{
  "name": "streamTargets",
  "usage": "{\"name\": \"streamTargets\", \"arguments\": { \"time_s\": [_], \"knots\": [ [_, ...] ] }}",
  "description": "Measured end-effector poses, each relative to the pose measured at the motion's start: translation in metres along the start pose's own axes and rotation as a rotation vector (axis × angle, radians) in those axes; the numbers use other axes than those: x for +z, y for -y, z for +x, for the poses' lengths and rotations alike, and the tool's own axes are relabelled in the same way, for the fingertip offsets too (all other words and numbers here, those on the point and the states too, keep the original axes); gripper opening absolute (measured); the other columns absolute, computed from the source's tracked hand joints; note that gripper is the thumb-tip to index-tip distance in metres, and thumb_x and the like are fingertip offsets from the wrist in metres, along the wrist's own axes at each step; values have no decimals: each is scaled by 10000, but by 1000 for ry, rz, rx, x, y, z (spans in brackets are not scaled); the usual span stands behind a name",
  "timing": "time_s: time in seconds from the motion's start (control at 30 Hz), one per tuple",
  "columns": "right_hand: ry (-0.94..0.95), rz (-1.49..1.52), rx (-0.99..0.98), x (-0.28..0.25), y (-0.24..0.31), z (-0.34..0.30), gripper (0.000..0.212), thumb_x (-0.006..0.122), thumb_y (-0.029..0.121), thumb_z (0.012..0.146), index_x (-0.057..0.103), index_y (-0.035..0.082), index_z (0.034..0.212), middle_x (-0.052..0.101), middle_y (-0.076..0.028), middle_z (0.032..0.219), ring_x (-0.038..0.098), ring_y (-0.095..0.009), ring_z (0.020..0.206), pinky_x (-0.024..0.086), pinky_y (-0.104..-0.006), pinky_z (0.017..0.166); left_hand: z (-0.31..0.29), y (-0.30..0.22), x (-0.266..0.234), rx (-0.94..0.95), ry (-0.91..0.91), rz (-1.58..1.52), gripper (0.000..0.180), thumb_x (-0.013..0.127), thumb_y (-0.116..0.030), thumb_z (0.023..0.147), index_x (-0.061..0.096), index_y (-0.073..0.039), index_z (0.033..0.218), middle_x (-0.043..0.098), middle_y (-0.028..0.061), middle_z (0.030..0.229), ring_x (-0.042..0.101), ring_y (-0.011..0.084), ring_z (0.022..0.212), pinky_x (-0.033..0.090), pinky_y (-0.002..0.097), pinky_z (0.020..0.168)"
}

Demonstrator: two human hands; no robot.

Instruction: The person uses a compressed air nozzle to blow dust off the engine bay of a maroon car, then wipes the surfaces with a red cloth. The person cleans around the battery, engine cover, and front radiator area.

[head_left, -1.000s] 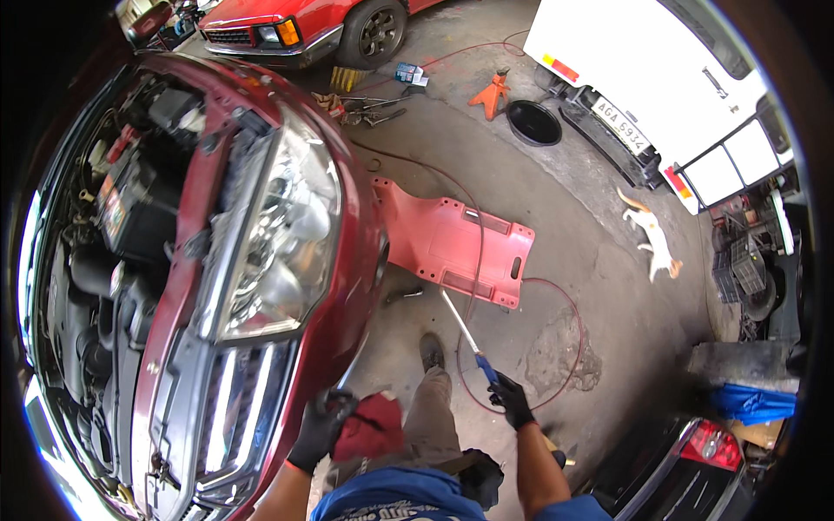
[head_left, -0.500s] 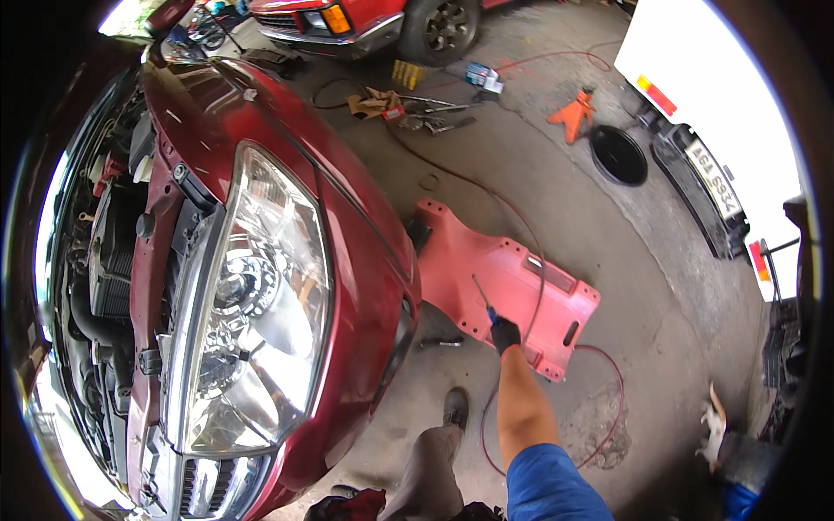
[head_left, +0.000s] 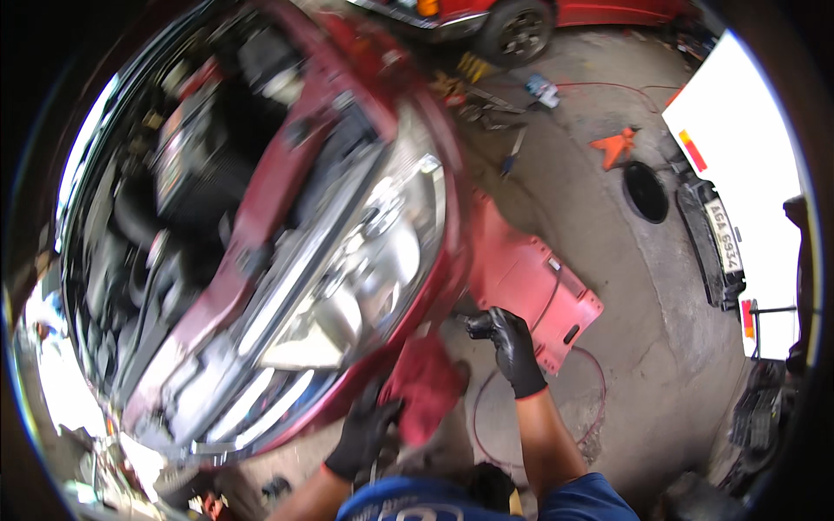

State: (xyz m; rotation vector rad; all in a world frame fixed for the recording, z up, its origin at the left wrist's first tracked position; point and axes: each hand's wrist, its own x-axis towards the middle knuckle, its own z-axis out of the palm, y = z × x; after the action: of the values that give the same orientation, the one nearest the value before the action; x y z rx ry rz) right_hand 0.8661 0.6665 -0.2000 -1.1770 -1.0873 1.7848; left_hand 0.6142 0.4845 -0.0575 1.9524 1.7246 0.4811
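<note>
While half a second ago the right hand carried a blue-handled tool above the pink creeper board, now such a tool lies on the floor beyond the board, near other tools. So this hand appears to be free of it. Its gloved fingers are curled inward; how tightly they close, or whether they have hold of something small, I cannot tell. The left hand has its fingers bent on a red cloth, which seems held at its edge, though blurred, beside the dark red car. The car's front and the board stand close before the hands. A hose loops on the floor, and farther are an orange stand and a black pan.
</note>
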Motion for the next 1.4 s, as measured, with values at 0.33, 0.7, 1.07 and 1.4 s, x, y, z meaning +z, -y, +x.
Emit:
{"name": "streamTargets", "arguments": {
  "time_s": [0.33, 0.7, 1.07, 1.4],
  "knots": [
    [47, -99, -300, 248, 154, -169, 170, 601, 63, 1011, 724, -24, 1089, 724, -2, 1016, 624, -72, 942, 501, -273, 872, -118, -1, -156, -164, -424, -1160, 591, 778, -61, 894, 523, 4, 1423, 588, 91, 1398, 512, 181, 1320, 388, 343, 1139],
    [476, 521, -474, 420, 259, -163, 298, 583, 198, 1041, 620, 84, 1314, 663, -64, 1235, 637, -189, 1137, 508, -373, 1007, -265, 89, -311, -317, -785, -269, 242, 690, -237, 993, 688, 5, 981, 620, 86, 805, 579, 181, 750, 473, 322, 722],
    [473, -784, -689, 403, 305, -88, 335, 731, 307, 947, 724, 10, 1101, 705, -94, 855, 611, -153, 753, 503, -350, 727, -276, 122, -378, 1, -841, -776, 142, 659, -148, 987, 656, -13, 1031, 650, -8, 926, 561, 70, 873, 470, 258, 815],
    [268, -739, -809, 434, 313, -13, 265, 653, 184, 1006, 691, 4, 1197, 712, -79, 1010, 646, -156, 934, 497, -316, 868, -193, 141, -395, 143, -1048, -451, 254, 560, -85, 958, 650, -8, 1183, 657, 125, 1055, 627, 245, 956, 492, 345, 822]
  ]
}}
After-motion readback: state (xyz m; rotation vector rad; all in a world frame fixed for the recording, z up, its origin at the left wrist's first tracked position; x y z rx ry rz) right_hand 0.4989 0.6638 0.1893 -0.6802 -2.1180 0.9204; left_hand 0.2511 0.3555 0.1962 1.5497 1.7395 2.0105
